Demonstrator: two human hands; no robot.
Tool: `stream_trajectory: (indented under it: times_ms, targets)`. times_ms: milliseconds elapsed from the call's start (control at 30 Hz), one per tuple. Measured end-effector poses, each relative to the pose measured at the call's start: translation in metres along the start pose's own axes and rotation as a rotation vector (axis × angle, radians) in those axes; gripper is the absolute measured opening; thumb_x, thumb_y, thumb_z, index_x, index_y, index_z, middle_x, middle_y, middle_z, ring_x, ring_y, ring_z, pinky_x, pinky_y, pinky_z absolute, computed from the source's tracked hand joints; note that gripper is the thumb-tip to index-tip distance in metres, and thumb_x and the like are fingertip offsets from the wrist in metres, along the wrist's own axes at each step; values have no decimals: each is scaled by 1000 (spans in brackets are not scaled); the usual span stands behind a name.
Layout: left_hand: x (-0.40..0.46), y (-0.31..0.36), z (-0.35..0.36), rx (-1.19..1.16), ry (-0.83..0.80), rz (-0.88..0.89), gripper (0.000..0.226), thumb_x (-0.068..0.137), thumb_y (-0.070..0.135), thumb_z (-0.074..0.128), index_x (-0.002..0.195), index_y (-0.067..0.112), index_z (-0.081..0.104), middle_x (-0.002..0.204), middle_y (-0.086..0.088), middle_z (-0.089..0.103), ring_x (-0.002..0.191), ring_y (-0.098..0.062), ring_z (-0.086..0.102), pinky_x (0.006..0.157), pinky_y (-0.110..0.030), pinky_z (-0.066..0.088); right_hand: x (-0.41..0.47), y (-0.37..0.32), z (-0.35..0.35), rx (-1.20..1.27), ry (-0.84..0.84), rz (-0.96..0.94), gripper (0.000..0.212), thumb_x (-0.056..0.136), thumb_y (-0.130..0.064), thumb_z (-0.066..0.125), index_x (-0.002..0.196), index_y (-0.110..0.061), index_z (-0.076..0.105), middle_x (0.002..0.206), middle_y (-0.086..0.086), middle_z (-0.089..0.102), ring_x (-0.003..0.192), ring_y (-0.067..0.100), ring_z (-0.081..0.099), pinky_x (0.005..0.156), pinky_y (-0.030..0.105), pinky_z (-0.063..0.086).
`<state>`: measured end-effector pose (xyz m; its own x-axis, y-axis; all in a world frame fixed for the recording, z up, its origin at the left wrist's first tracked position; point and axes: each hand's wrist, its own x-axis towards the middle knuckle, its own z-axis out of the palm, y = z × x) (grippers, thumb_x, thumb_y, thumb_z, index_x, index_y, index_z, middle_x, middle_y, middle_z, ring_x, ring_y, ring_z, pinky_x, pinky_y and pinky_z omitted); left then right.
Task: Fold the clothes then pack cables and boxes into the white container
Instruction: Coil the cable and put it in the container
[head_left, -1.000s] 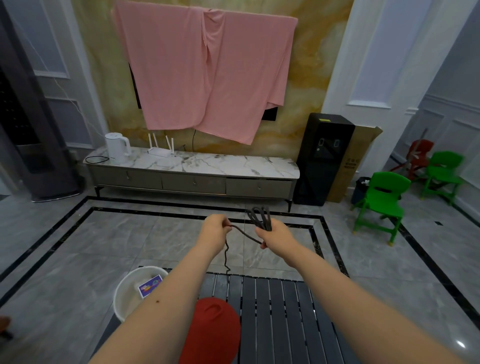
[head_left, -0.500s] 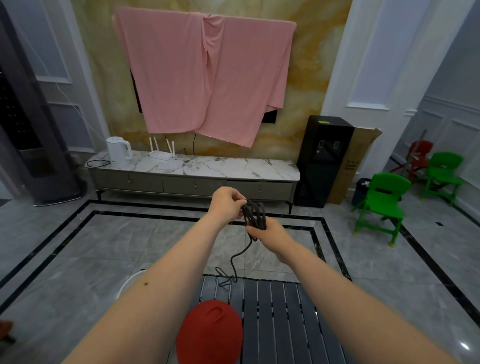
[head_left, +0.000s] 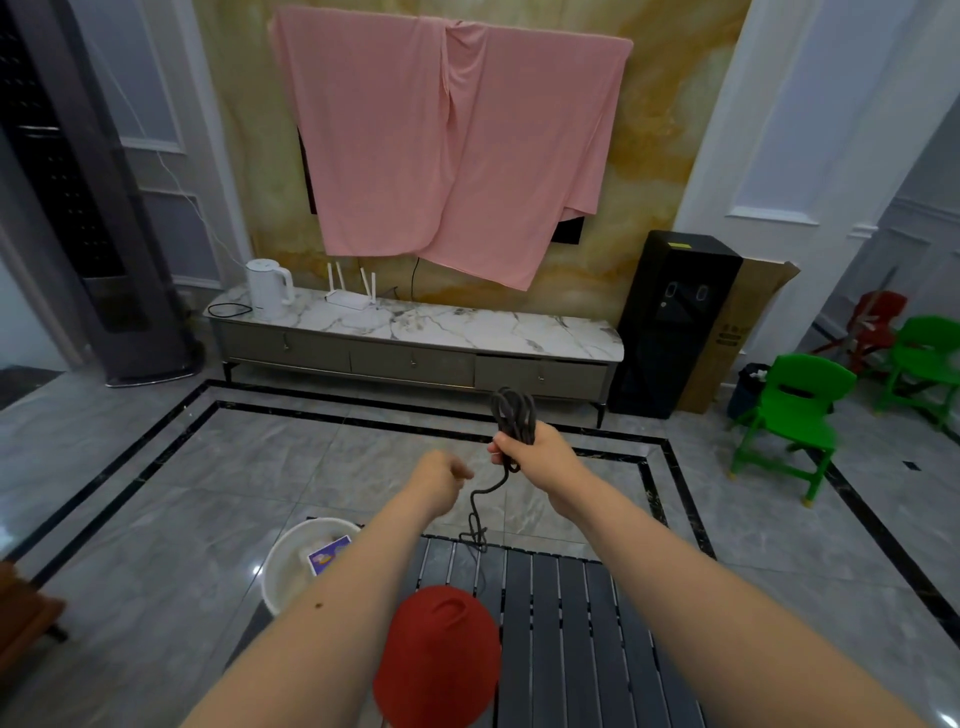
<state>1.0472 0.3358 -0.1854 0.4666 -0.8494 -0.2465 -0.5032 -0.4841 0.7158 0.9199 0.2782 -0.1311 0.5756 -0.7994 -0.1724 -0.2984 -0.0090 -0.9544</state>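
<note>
My right hand is held out in front of me, shut on a coiled black cable whose loops stick up above the fist. A loose tail of the cable hangs down to the far edge of the black slatted table. My left hand hovers just left of that tail, loosely curled and apart from the cable. The white container stands on the floor to the left of the table, with a small box with a purple print inside. A red cap lies on the near part of the table.
A marble-topped cabinet with a white kettle and a router runs along the far wall under a pink cloth. A black dispenser and green chairs stand at the right. Grey floor tiles surround the table.
My left hand has let go of the cable coil and dropped down and left. The right hand still grips the coil, now with more loops above it.
</note>
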Motion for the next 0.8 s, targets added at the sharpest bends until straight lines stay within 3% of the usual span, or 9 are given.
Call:
stream_trajectory:
  times_ms: [100,200,267,400,500,567,700,800]
  targets:
    - [-4,-9,10,131,-21,25,29,96,5,49,121,0,62,123,-18,63,116,-27,58,96,-30,44,-1,-6,4,28,-53,-14,10,97,-12,50,91,-11,58,82,-1,64,74,7,62,71,20,47]
    - [-5,-12,14,144,10,-2,26,94,11,54,109,-7,63,95,-23,65,95,-30,61,89,-36,46,-3,-8,5,27,-97,-24,12,96,-14,52,86,-13,59,81,-2,64,73,7,63,72,20,49]
    - [-5,-14,12,132,65,-11,24,93,11,56,105,-8,63,76,-12,56,80,-23,53,86,-37,47,-3,-9,0,45,-114,-16,8,96,-14,52,95,-13,60,81,-2,63,71,6,62,63,14,49]
    - [-6,-9,-5,-68,180,-15,11,86,9,66,78,3,61,66,-8,57,64,-22,56,74,-37,53,-5,-4,-15,-85,-121,13,11,95,-15,54,84,-17,55,72,-2,55,61,7,52,58,19,41]
    - [-3,3,-24,-192,226,-7,29,79,8,74,60,10,53,54,-7,56,48,-16,55,56,-28,52,-7,5,-21,-225,-141,27,14,95,-14,52,81,-14,50,68,-1,49,59,8,46,55,19,36]
    - [-1,15,-30,-221,214,3,29,77,6,76,57,10,55,52,-8,57,44,-15,57,54,-26,54,-7,10,-19,-264,-149,40,8,94,-14,51,86,-12,51,68,-2,47,60,8,44,55,18,34]
    - [2,34,-34,-305,213,-35,27,79,5,74,59,10,57,55,-8,61,35,-5,58,44,-17,52,-6,14,-8,-293,-167,12,16,94,-13,52,79,-16,47,66,-3,43,59,8,39,55,18,33]
    - [2,43,-37,-411,199,-99,23,80,0,71,62,8,58,56,-10,61,34,-7,58,54,-23,58,-5,15,-6,-268,-180,-6,7,93,-11,52,86,-13,50,67,-2,46,59,8,41,51,13,37]
